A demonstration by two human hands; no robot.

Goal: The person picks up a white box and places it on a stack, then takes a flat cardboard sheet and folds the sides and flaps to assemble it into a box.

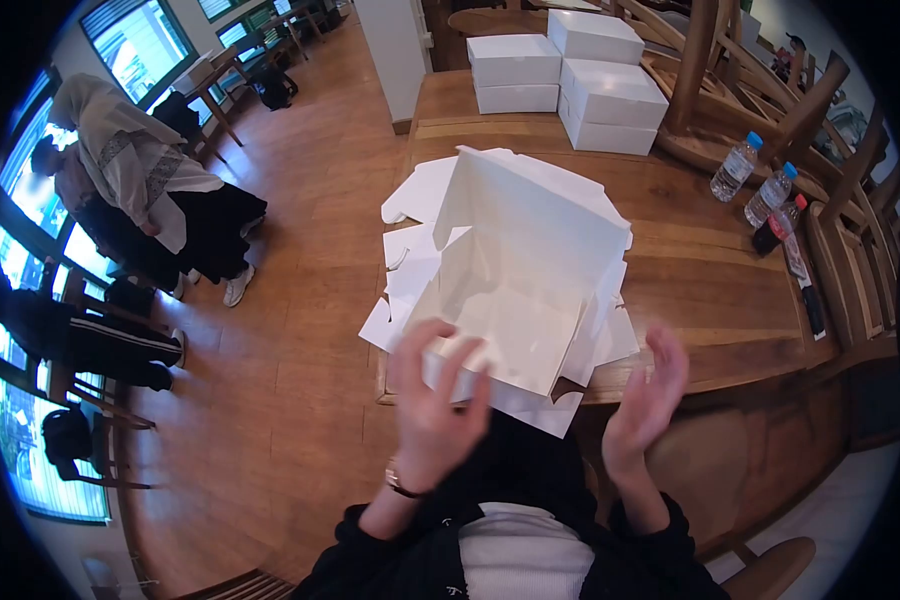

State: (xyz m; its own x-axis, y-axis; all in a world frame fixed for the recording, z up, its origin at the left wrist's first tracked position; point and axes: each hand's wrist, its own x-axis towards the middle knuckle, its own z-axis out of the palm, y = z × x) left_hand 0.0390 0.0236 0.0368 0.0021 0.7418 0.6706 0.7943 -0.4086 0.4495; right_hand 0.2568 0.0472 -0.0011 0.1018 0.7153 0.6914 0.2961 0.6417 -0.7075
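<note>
A white cardboard box [515, 325] stands on the table in front of me with its lid [535, 205] raised and leaning back. Its inside is bare. Under and around it lie flat white cardboard sheets [415, 190] with cut flaps. My left hand [438, 400], fingers spread and slightly blurred, is at the near left corner of the box and overlaps its front edge in this view. To the right of the box, my right hand [650, 400] is raised with its fingers stretched upward, apart from the cardboard. Neither hand holds anything.
Closed white boxes [610, 100] are stacked at the table's far end. Water bottles [737, 168], a red-capped bottle [778, 226] and a black-handled tool [810, 300] line the right side, beside wooden chairs [860, 260]. Several people [150, 160] are at the left by the windows.
</note>
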